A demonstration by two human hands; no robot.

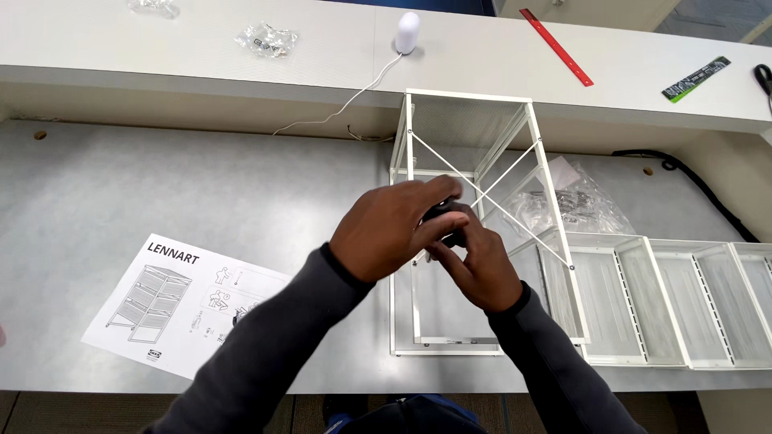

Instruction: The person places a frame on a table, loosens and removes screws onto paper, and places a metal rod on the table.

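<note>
Near the desk's (121, 177) front edge, the left hand (386, 229) covers a small black part (444, 213) from above. The right hand (482, 269), just beside, pinches it from below, over the white wire frame (482, 241) whose length runs toward the desk's back edge.

**Small dark part held over a white wire frame**

A small black object (445, 215), mostly hidden, sits pinched between both grips at their fingertips. Directly beneath and behind the grips stands a white metal frame (470, 153) with mesh back and crossed diagonal braces, upright on the grey desk (161, 193), its open side facing up.
</note>
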